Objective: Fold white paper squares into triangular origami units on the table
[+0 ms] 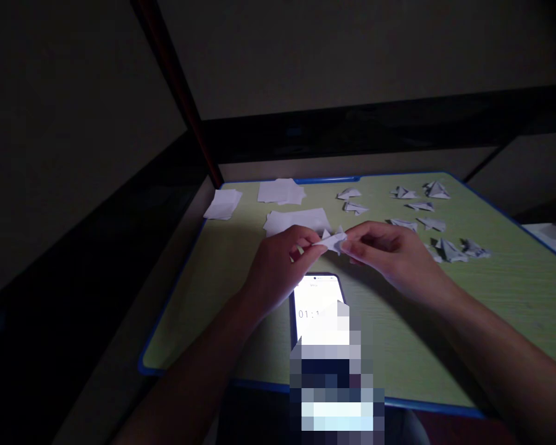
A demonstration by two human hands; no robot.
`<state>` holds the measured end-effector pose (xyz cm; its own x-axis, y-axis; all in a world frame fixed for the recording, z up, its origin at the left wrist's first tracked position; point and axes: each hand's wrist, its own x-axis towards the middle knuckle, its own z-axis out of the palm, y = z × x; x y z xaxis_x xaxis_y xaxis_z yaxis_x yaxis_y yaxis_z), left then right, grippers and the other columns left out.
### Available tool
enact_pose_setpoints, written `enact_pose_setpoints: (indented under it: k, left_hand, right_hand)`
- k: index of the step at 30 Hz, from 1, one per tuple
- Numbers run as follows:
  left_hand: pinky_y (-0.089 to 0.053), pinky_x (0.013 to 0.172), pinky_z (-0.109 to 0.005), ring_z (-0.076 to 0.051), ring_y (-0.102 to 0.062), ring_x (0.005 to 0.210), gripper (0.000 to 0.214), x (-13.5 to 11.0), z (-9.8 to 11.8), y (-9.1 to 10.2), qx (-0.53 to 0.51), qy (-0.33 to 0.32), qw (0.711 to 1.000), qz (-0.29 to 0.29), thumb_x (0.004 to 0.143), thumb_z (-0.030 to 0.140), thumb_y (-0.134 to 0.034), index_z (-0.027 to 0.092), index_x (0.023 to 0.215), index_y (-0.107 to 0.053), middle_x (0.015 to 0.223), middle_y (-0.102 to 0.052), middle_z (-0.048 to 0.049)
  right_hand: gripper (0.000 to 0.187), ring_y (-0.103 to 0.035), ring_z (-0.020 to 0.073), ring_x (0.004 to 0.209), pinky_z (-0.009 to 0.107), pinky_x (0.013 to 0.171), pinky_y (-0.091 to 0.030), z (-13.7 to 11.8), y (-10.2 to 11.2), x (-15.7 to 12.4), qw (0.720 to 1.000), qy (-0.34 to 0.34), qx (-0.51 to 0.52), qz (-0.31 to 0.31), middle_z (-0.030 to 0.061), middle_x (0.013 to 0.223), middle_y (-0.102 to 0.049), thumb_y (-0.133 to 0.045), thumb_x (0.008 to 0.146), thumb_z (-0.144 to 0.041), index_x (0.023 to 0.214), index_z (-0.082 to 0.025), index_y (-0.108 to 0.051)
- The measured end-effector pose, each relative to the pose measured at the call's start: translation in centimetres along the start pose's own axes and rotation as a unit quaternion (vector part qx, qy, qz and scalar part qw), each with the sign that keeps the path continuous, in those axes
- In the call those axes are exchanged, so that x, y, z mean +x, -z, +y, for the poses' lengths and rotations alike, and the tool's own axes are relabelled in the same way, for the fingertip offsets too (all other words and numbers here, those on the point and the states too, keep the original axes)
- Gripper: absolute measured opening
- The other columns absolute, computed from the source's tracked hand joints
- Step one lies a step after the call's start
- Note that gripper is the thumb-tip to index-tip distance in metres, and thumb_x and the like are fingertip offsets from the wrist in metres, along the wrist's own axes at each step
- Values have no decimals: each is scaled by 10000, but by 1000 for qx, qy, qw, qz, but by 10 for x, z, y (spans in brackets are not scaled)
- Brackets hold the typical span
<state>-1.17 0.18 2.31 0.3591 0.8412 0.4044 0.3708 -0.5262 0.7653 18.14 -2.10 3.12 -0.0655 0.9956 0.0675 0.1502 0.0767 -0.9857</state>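
A small folded paper piece [332, 241], white with pointed tips sticking up, is held above the table between both hands. My left hand [282, 259] pinches its left end between thumb and fingers. On its right end my right hand [389, 250] is closed in a similar pinch. Just beyond the hands lies a stack of white paper sheets [296, 221], partly covered by my left hand. Below the hands a lit phone [317, 296] shows a timer, its lower part hidden by a pixelated patch.
Several folded paper pieces [450, 249] are spread over the right side of the green table [445, 346], which has a blue rim. Two more paper stacks, one at the back [280, 191] and one at the back left corner [224, 204], lie near the wall [352, 55].
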Motion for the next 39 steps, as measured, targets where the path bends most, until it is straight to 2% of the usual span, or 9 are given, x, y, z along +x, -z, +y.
enact_pose_setpoints:
  k: [7, 12, 27, 39]
  left_hand:
    - [-435, 471, -181, -66, -562, 542, 80, -1, -1, 0, -9, 5, 1000, 0, 832, 235, -635, 161, 850, -612, 760, -667, 2]
    - [-436, 472, -180, -70, -568, 550, 83, -1, -1, -1, -15, 9, 1000, 0, 832, 242, -632, 165, 859, -613, 754, -663, 4]
    - [-430, 484, -185, -68, -562, 544, 72, -1, 2, 0, 2, -13, 1000, -1, 824, 222, -645, 161, 838, -610, 750, -669, 6]
    - [-433, 486, -178, -63, -562, 548, 68, -1, 3, 0, 6, -19, 1000, -3, 831, 216, -639, 161, 832, -600, 762, -670, 7]
  right_hand:
    - [179, -520, 110, 581, 247, 516, -383, 1, 2, 0, 1000, 4, -15, -3, -6, 657, -626, -766, 698, -362, 739, -199, -704]
    - [175, -529, 111, 585, 239, 515, -400, -1, 2, -2, 1000, 12, -8, -17, -5, 663, -626, -759, 708, -371, 755, -209, -710]
    - [177, -508, 109, 571, 264, 542, -370, 2, 2, 0, 998, 23, -54, 10, -15, 628, -607, -727, 734, -367, 712, -197, -683]
    - [179, -500, 109, 571, 262, 535, -363, 3, 3, 0, 998, 30, -62, 4, -21, 620, -593, -706, 770, -387, 723, -215, -694]
